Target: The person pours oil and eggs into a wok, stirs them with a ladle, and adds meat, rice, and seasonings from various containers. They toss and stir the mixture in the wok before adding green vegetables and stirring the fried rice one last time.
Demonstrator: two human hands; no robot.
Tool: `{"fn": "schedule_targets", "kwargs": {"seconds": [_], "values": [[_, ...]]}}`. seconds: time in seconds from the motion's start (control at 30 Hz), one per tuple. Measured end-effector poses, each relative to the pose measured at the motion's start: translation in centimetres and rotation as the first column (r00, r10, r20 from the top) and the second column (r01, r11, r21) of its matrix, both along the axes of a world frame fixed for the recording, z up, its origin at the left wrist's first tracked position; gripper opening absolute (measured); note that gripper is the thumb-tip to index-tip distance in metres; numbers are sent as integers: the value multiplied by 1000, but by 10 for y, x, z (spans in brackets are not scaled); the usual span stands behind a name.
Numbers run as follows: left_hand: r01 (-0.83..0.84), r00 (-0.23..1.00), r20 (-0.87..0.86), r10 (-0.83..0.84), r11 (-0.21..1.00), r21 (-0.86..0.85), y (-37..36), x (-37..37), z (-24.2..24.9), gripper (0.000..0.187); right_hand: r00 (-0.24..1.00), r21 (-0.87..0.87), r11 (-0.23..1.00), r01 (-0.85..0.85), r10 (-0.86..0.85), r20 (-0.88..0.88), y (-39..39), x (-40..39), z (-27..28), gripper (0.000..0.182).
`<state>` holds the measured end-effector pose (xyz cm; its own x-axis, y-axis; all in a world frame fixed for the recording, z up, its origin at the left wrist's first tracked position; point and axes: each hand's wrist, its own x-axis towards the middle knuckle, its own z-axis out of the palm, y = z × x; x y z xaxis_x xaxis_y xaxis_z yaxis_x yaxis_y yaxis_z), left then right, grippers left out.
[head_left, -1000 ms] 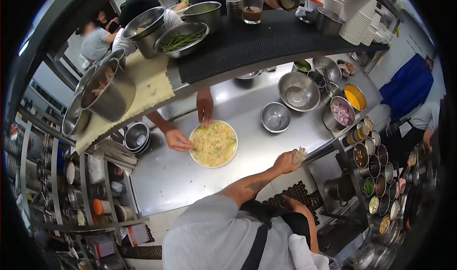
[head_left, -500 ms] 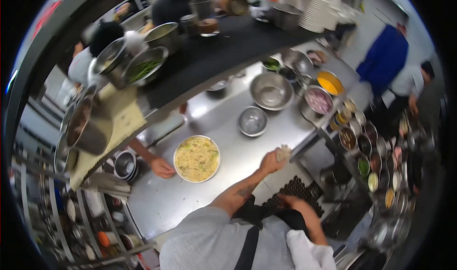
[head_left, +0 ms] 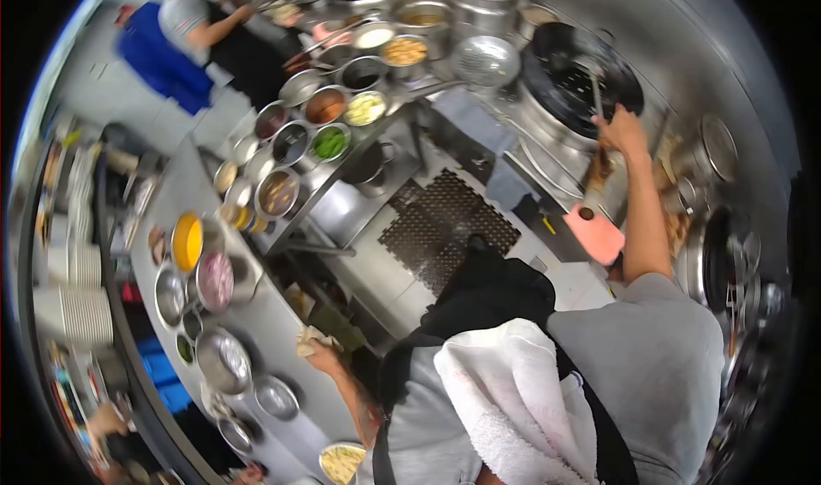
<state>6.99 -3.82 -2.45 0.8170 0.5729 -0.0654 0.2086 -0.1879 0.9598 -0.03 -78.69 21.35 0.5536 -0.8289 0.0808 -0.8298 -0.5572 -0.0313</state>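
Observation:
My left hand (head_left: 322,355) is closed around a crumpled pale cloth (head_left: 313,340) at the edge of the steel counter (head_left: 295,335). My right hand (head_left: 627,133) reaches out over the stove, its fingers closed around the shaft of a long metal utensil (head_left: 598,96) that lies across a black wok (head_left: 560,62). A thick wooden handle (head_left: 598,177) points back from the wok below that hand. The utensil's working end is hard to make out. At the bottom of the view, a bowl of yellow fried rice (head_left: 344,463) is partly cut off.
Several pots of sauces and chopped foods, including a green one (head_left: 330,142), crowd the station ahead. A strainer (head_left: 486,61) sits beside the wok. A black perforated mat (head_left: 440,228) covers the floor. Metal bowls (head_left: 224,361) line the counter. A person (head_left: 214,32) stands far left.
My view has swung right, from the counter to the stove. My right hand has gone from beside my body to the utensil at the wok. The cloth stays in my left hand.

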Motion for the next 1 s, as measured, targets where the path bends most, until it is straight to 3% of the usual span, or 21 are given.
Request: {"fn": "schedule_targets", "kwargs": {"seconds": [0.03,0.07,0.1,0.13,0.17,0.2,0.23,0.27,0.3,0.37,0.4,0.47,0.5,0.53,0.57,0.6,0.63,0.83,0.9,0.97,1.0], "values": [[53,998,-26,-65,947,-317,-24,14,12,41,1000,84,996,25,-26,2,-18,-13,-17,72],[190,974,-56,-218,930,-316,-52,27,21,44,999,183,982,38,-39,1,-43,-23,-45,63],[323,927,-81,-365,891,-320,-86,42,29,47,996,283,959,9,-33,83,-7,-25,-22,51],[483,856,-97,-508,852,-201,-107,69,5,49,990,484,867,122,-143,7,-25,-25,-51,41],[430,888,-104,-449,888,-164,-167,78,19,56,968,375,927,17,-109,224,-50,-36,-116,36],[586,803,-86,-590,808,-63,-195,103,-13,62,876,729,662,172,-441,194,-46,-35,-119,32],[641,736,-67,-673,726,-251,-244,117,-8,61,815,696,701,157,-490,310,-57,-39,-145,29],[730,593,-76,-801,576,-368,-295,133,12,60,817,148,978,144,-202,540,-52,-40,-157,24],[773,525,-98,-846,522,-361,-337,157,-7,56,728,386,914,122,-347,592,-60,-40,-152,22],[857,383,38,-923,340,-386,-444,177,27,52,431,830,534,-160,-719,545,-47,-40,-87,27],[930,292,-73,-954,301,-212,-484,192,34,45,445,836,525,-159,-718,536,-38,-41,-73,27],[973,168,-3,-986,165,160,-556,215,47,49,335,817,395,-419,-769,544,-23,-36,-55,32],[962,160,-233,-959,99,255,-588,227,52,51,355,824,386,-415,-765,537,-19,-28,-40,32],[945,166,-449,-878,11,328,-615,239,57,52,393,831,405,-382,-742,543,-18,-17,-25,32],[948,180,-452,-874,31,317,-637,251,46,52,433,836,424,-349,-718,545,-18,-5,-15,33],[883,158,-485,-860,-97,459,-649,260,24,53,443,758,545,-359,-615,652,-24,10,-12,33],[781,147,-517,-843,-222,584,-651,271,7,55,467,761,531,-372,-601,648,-21,29,-3,33],[729,105,-384,-918,-192,657,-641,293,-15,64,714,818,447,-363,-430,552,22,164,36,26],[738,117,-421,-899,-206,643,-644,296,-16,65,836,754,545,-367,-162,524,10,231,24,24],[787,63,-476,-877,-249,564,-644,302,-10,66,944,582,754,-302,151,294,6,308,28,26],[815,97,-390,-916,-153,560,-638,299,3,65,940,474,813,-338,265,215,-9,343,11,27]]}}
